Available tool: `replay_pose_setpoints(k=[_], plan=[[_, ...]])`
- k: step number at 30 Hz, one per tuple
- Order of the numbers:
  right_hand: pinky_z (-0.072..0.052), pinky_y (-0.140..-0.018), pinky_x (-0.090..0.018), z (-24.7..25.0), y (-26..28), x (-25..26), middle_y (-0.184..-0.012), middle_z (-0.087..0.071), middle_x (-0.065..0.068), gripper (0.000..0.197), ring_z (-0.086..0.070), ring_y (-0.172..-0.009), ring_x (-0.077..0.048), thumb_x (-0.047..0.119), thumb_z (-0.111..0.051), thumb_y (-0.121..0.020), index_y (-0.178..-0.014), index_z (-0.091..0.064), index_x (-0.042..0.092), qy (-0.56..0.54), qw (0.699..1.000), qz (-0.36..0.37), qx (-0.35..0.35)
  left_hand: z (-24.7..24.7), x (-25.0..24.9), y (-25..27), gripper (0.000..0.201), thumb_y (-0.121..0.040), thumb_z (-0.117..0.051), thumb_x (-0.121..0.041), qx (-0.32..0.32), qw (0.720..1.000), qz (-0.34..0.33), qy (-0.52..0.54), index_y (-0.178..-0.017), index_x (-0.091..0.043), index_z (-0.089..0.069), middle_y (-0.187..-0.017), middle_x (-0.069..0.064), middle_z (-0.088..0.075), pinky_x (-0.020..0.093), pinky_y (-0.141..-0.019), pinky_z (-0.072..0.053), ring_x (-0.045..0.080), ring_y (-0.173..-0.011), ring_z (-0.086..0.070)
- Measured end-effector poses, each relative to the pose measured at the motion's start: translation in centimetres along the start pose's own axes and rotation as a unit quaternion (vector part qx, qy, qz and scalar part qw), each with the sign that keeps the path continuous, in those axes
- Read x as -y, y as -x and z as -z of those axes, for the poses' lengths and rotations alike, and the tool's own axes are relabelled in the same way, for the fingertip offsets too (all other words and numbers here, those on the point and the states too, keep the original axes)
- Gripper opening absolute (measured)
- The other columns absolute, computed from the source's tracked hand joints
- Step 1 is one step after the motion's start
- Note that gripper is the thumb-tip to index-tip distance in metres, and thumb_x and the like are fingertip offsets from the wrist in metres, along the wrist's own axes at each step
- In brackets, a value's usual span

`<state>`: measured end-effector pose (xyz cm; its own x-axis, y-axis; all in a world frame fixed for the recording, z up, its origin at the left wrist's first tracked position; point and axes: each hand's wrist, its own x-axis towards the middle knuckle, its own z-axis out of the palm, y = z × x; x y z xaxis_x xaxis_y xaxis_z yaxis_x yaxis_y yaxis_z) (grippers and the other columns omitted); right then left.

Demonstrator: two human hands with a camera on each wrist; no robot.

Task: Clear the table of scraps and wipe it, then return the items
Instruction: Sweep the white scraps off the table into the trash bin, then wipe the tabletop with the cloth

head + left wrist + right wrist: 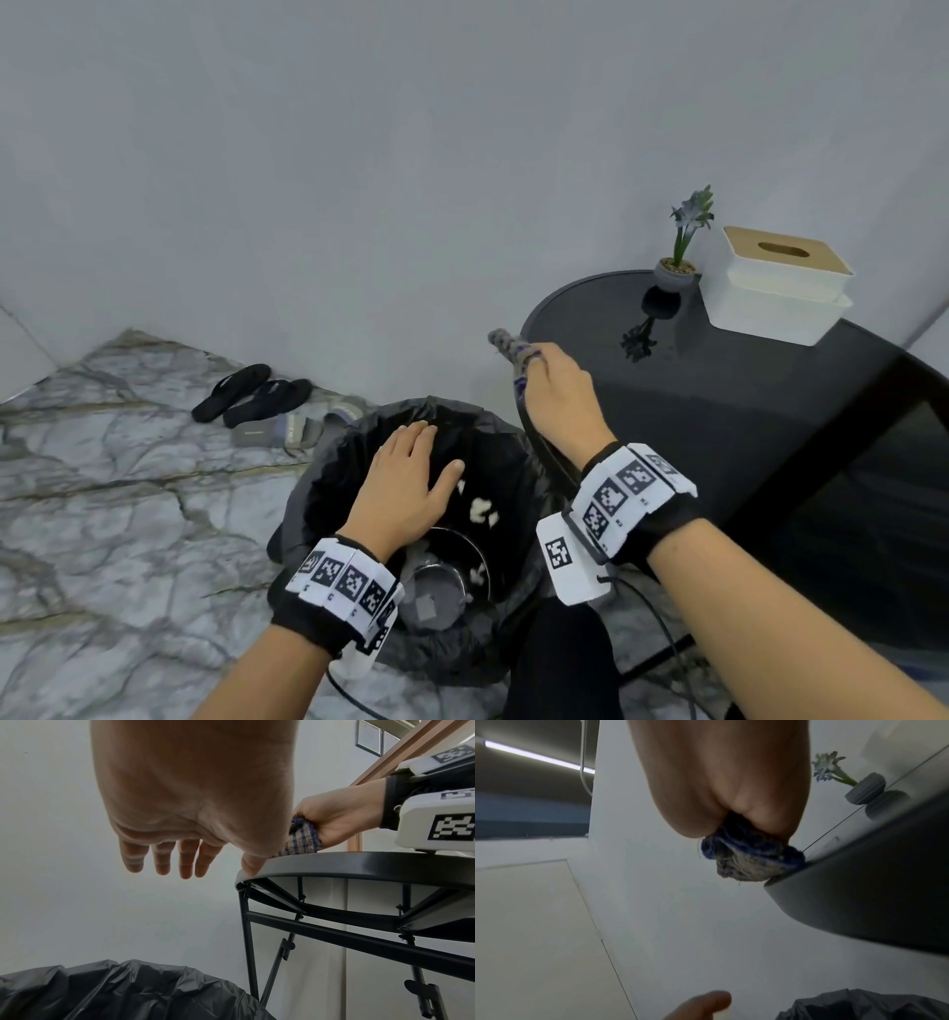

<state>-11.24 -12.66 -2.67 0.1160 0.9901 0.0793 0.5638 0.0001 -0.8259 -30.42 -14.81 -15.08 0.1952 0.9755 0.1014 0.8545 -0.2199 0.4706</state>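
My right hand [552, 390] grips a bunched grey-and-blue striped cloth [506, 347] at the left edge of the round black table [744, 411]. The cloth [749, 860] hangs partly over the rim [334, 862]. My left hand [411, 473] hovers flat, fingers straight, palm down, over the bin lined with a black bag [328, 473]. It holds nothing. White scraps [480, 509] lie inside the bin beside a grey bowl-like item [431, 591]. In the left wrist view my left hand [180, 860] is above the bag [128, 992].
A white tissue box with a wooden lid [780, 282] and a small potted plant [678, 262] stand at the table's far side. Black flip-flops [251, 393] and grey slippers [287, 429] lie on the marble floor by the wall. Table legs [249, 943] stand beside the bin.
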Motion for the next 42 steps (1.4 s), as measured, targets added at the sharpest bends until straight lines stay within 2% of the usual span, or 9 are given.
replay_pose_setpoints(k=[4,9,13,15,18,20,29,35,42], plan=[[-0.046,-0.073,-0.037,2.2,0.0,-0.5,-0.101,-0.062,-0.014,0.035,-0.057,-0.087,-0.031,0.018,-0.028,-0.099,-0.121,-0.054,0.011,0.016,0.999,0.030,-0.042,0.3,-0.5,0.4,0.076,-0.094,-0.032,-0.061,-0.003,1.000,-0.002,0.010,-0.150,-0.009,-0.032,-0.158,0.008,-0.031,0.038,-0.122,-0.016,0.022,-0.149,-0.020],[-0.043,-0.064,-0.035,5.3,0.3,-2.3,-0.101,-0.061,-0.017,0.030,-0.058,-0.080,-0.029,0.019,-0.031,-0.100,-0.118,-0.053,0.009,0.106,0.994,0.024,-0.022,0.1,-1.7,0.5,0.069,-0.098,-0.039,-0.054,0.003,1.000,-0.012,0.020,-0.151,-0.010,-0.031,-0.159,0.007,-0.029,0.036,-0.122,-0.015,0.021,-0.149,-0.018],[-0.033,-0.069,-0.034,5.8,1.2,-4.0,-0.111,-0.058,-0.025,0.028,-0.054,-0.094,-0.039,0.013,-0.033,-0.099,-0.117,-0.051,0.002,0.207,0.976,-0.005,0.062,0.3,-3.5,0.3,0.069,-0.098,-0.038,-0.054,0.000,0.999,-0.029,0.034,-0.152,-0.012,-0.030,-0.160,0.005,-0.028,0.034,-0.122,-0.014,0.019,-0.149,-0.016],[-0.037,-0.079,-0.035,4.8,1.9,-4.2,-0.117,-0.055,-0.023,0.028,-0.053,-0.108,-0.040,0.010,-0.034,-0.098,-0.118,-0.050,-0.001,0.245,0.966,0.016,0.085,0.6,-4.4,0.2,0.068,-0.098,-0.038,-0.054,-0.004,0.998,-0.035,0.043,-0.152,-0.012,-0.030,-0.160,0.004,-0.027,0.033,-0.122,-0.013,0.018,-0.149,-0.016],[-0.030,-0.109,-0.041,2.6,2.0,-4.2,-0.135,-0.045,-0.020,0.037,-0.038,-0.129,-0.036,0.009,-0.034,-0.096,-0.130,-0.044,-0.002,0.312,0.945,0.066,0.076,1.0,-5.6,0.0,0.067,-0.098,-0.039,-0.052,-0.007,0.998,-0.046,0.053,-0.152,-0.013,-0.029,-0.160,0.003,-0.027,0.030,-0.120,-0.011,0.017,-0.149,-0.016],[-0.026,-0.114,-0.044,1.4,1.7,-3.8,-0.143,-0.041,-0.017,0.042,-0.031,-0.137,-0.032,0.014,-0.032,-0.097,-0.136,-0.039,0.000,0.312,0.943,0.089,0.069,1.1,-6.2,0.1,0.066,-0.099,-0.039,-0.051,-0.007,0.997,-0.051,0.057,-0.152,-0.013,-0.029,-0.160,0.004,-0.027,0.027,-0.118,-0.011,0.016,-0.149,-0.016],[-0.020,-0.119,-0.042,2.5,3.2,-5.3,-0.156,-0.028,-0.011,0.049,-0.021,-0.146,-0.027,0.018,-0.030,-0.099,-0.147,-0.029,0.007,0.339,0.916,0.149,0.156,1.6,-6.8,0.1,0.064,-0.099,-0.041,-0.047,-0.022,0.996,-0.052,0.076,-0.151,-0.013,-0.030,-0.158,0.005,-0.030,0.022,-0.115,-0.009,0.016,-0.147,-0.020],[-0.014,-0.121,-0.042,5.8,4.3,-6.7,-0.162,-0.013,-0.008,0.053,-0.007,-0.150,-0.024,0.020,-0.027,-0.101,-0.152,-0.017,0.009,0.356,0.918,0.079,0.157,1.5,-7.9,-0.2,0.065,-0.099,-0.037,-0.050,-0.010,0.995,-0.057,0.087,-0.153,-0.017,-0.026,-0.161,-0.001,-0.025,0.025,-0.117,-0.011,0.012,-0.149,-0.015],[-0.014,-0.120,-0.047,3.8,1.1,-5.5,-0.161,-0.016,-0.010,0.055,-0.007,-0.149,-0.028,0.028,-0.027,-0.099,-0.149,-0.021,0.006,0.360,0.923,0.034,0.132,0.5,-9.0,-0.5,0.067,-0.098,-0.035,-0.054,0.000,0.992,-0.079,0.097,-0.153,-0.019,-0.025,-0.160,-0.002,-0.026,0.029,-0.120,-0.017,0.011,-0.148,-0.018]])
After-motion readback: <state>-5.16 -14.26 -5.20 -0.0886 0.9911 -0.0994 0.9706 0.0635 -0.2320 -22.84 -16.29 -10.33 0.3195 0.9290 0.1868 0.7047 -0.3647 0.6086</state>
